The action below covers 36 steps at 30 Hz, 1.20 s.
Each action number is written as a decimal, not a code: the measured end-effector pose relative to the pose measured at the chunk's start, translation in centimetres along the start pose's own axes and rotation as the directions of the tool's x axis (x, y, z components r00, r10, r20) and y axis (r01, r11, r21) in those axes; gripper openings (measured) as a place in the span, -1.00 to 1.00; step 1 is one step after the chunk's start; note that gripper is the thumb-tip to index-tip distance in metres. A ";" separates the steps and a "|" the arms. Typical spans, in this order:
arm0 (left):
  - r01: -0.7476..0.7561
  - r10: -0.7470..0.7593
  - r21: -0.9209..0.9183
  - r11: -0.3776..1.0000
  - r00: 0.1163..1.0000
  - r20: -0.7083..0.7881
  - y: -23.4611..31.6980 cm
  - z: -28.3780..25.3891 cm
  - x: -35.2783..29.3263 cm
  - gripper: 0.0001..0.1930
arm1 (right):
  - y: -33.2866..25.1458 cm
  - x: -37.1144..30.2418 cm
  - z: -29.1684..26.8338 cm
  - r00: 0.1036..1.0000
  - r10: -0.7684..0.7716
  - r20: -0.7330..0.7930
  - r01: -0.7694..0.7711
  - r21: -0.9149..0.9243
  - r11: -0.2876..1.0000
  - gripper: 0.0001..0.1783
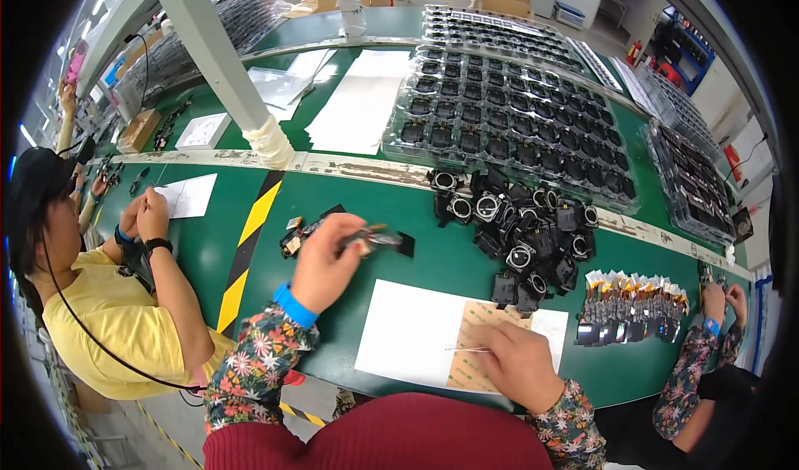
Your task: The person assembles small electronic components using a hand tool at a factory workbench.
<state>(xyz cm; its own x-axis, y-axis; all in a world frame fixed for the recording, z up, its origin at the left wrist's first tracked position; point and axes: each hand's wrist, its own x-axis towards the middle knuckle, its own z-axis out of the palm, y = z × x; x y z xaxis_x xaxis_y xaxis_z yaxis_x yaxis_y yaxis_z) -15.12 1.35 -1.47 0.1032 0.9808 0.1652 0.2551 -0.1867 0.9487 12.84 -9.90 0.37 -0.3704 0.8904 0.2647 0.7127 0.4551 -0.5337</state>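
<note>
So the two hands are well apart here, each busy with its own thing. The left hand [326, 268], with a blue band at the wrist, is pinched on a small electronic part [381, 238] held up over the green worktop [333, 337]. The part pokes out to the right of the fingertips, with a black flap [407, 244] at its far end; it's pretty blurry, so I can't swear to what kind of piece it is. Just left of that hand, partly behind it, there's a little cluster of similar-looking bits [293, 241] on the worktop. The right hand [526, 368] is down lower, closed around thin metal tweezers [464, 350], tips pointing left over a brown patterned sheet [476, 314]. That sheet lies on white paper [406, 337], so the part in the left hand is up and to the left of it, not touching it. Beyond the right hand there's a messy heap of black housings [520, 258] with silvery rings, the near edge reaching the paper, and off to the right a tidy row of small screen modules [632, 308]. Clear trays [508, 124] full of black pieces sit farther back, past the heap.
</note>
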 end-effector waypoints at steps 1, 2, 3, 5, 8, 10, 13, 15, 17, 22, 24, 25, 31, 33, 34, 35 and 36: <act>-0.016 0.025 0.201 0.979 0.999 -0.045 0.1 -1.0 -0.3 -0.73 | 0.0 -0.2 0.2 0.997 -0.013 0.082 0.016 -0.036 0.999 -0.71; -0.025 0.062 0.393 0.919 0.995 -0.080 0.2 -1.9 -0.5 -0.73 | 0.1 -0.3 0.4 0.997 -0.002 0.078 0.004 -0.034 0.999 -0.71; -0.102 0.206 0.607 0.788 0.973 -0.105 -0.2 -2.4 -0.7 -0.73 | 0.1 -0.4 0.5 0.995 -0.014 0.101 0.020 -0.061 0.998 -0.68; -0.159 0.379 0.809 0.566 0.921 -0.084 0.4 -3.0 -1.2 -0.69 | 0.2 -0.6 0.8 0.993 -0.009 0.114 0.019 -0.088 0.996 -0.64; -0.176 0.378 0.882 0.438 0.926 -0.003 -0.4 -4.2 -1.3 -0.68 | 0.3 -0.7 0.9 0.993 0.011 0.115 0.004 -0.130 0.992 -0.62; -0.114 0.377 0.938 0.327 0.926 -0.019 -0.9 -5.6 -0.8 -0.68 | 0.5 -0.8 1.1 0.990 -0.057 0.125 0.077 -0.161 0.984 -0.60; -0.040 0.380 0.979 0.202 0.924 -0.041 0.4 -4.9 0.5 -0.68 | 0.7 -1.0 1.6 0.990 -0.077 0.120 0.098 -0.188 0.977 -0.59; -0.264 0.461 0.883 0.389 0.885 0.061 3.6 -1.2 1.6 -0.68 | 0.6 -1.1 1.6 0.993 -0.075 0.089 0.089 -0.172 0.981 -0.60; -0.581 0.530 0.587 0.564 0.799 0.283 6.0 3.8 2.5 -0.76 | 0.8 -1.5 1.7 0.996 -0.091 0.012 0.092 -0.122 0.988 -0.60; -0.851 0.533 0.248 0.463 0.491 0.690 6.8 11.5 1.8 -0.68 | 0.4 -1.3 -1.0 0.990 -0.020 -0.139 0.008 -0.090 0.996 -0.76; -0.875 0.532 0.239 0.422 0.452 0.716 6.2 12.8 1.7 -0.67 | 1.6 -1.8 -2.7 0.967 0.021 -0.254 -0.038 -0.065 0.997 -0.84; -0.879 0.542 0.254 0.404 0.454 0.707 6.1 13.0 1.6 -0.66 | 2.5 -2.4 -3.4 0.933 0.134 -0.334 -0.192 -0.147 0.970 -0.85; -0.886 0.537 0.260 0.385 0.444 0.718 6.1 12.4 1.8 -0.71 | 6.5 -3.7 -6.0 0.774 0.375 -0.510 -0.558 -0.269 0.785 -0.76; -0.874 0.551 0.238 0.423 0.457 0.699 6.1 12.1 2.2 -0.77 | 7.0 -3.5 -6.0 0.753 0.423 -0.504 -0.616 -0.317 0.721 -0.76; -0.874 0.550 0.242 0.422 0.459 0.698 6.2 11.9 2.2 -0.77 | 7.2 -3.5 -6.0 0.755 0.420 -0.503 -0.613 -0.316 0.724 -0.76; -0.841 0.560 0.196 0.505 0.492 0.666 6.2 11.8 2.2 -0.79 | 7.4 -3.6 -5.9 0.745 0.447 -0.495 -0.640 -0.340 0.689 -0.79; -0.801 0.566 0.146 0.581 0.526 0.635 6.3 11.8 2.1 -0.82 | 7.5 -3.6 -5.8 0.733 0.474 -0.488 -0.665 -0.363 0.653 -0.82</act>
<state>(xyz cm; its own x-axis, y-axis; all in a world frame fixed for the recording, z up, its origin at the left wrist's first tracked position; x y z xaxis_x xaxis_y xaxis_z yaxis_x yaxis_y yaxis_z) -1.98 1.61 1.70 0.8087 0.3751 0.4531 0.2056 -0.9020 0.3797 22.92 -9.63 0.06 0.3573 0.8726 0.3331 0.9279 -0.2911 -0.2327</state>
